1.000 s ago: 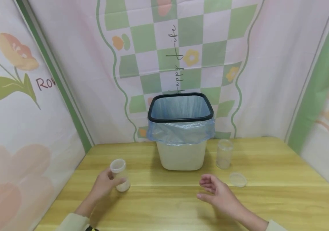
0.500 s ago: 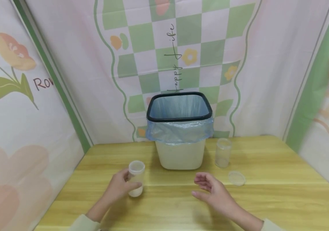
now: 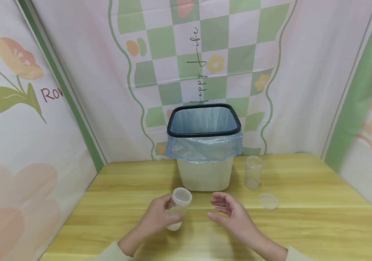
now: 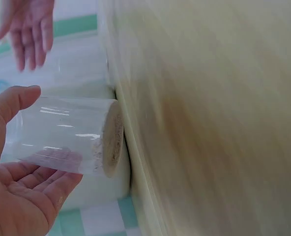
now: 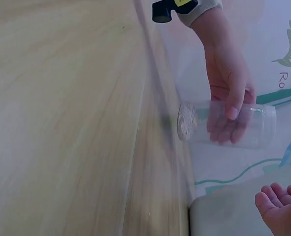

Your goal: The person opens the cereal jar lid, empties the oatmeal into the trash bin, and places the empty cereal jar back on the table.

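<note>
My left hand (image 3: 158,217) grips a clear cylindrical jar (image 3: 182,203) by its side, thumb in front and fingers behind. A thin layer of pale, crumbly stuff (image 5: 187,122) lies at the bottom of this jar, seen in the right wrist view. Its base is close over the table, and the jar leans a little to the right in the head view. To its right, my right hand (image 3: 236,219) holds nothing; its fingers are loosely bent toward the jar. A second clear jar (image 3: 253,175) stands upright further back, with a round clear lid (image 3: 268,201) flat in front of it.
A cream bin (image 3: 205,175) with a black rim and a blue liner bag stands at the back middle of the wooden table (image 3: 303,224). Behind it hangs a checked curtain (image 3: 212,43). Another printed curtain (image 3: 26,145) borders the left side.
The left hand has carried the jar rightward, from the table's left to in front of the bin. My right hand has shifted slightly left. The second jar and lid stay put.
</note>
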`<state>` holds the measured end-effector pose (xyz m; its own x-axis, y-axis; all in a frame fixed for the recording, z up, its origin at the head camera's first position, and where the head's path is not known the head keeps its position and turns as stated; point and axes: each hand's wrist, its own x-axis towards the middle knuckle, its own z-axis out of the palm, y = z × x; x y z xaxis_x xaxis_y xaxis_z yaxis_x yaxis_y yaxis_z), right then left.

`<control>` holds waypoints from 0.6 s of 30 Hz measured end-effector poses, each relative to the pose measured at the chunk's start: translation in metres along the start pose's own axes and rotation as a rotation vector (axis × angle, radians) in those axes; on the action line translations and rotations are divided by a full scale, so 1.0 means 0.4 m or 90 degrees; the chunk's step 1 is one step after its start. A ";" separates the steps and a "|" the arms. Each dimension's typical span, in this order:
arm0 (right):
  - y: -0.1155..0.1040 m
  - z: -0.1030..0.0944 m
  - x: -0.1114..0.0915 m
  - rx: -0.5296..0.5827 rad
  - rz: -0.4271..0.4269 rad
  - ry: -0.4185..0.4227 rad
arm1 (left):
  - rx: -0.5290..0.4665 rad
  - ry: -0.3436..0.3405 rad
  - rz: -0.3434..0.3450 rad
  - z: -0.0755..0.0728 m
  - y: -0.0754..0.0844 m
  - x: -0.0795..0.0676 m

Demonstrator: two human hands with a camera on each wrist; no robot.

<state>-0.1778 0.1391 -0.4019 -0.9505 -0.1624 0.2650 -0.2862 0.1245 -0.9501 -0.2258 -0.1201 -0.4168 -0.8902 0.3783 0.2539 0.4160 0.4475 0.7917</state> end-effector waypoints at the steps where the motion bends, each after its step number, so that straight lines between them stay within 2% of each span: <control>1: -0.001 0.004 0.001 0.004 -0.002 0.001 | 0.006 -0.004 0.010 0.009 0.006 0.000; 9: -0.009 0.031 0.000 0.034 -0.008 0.025 | 0.082 -0.004 0.103 0.066 0.048 0.010; 18: -0.018 0.061 -0.006 0.098 0.043 0.091 | 0.165 0.045 0.192 0.106 0.074 0.018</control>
<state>-0.1705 0.1147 -0.3997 -0.9775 -0.0164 0.2101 -0.2097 -0.0229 -0.9775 -0.2122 -0.0696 -0.4152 -0.7284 0.4709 0.4977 0.6850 0.5186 0.5118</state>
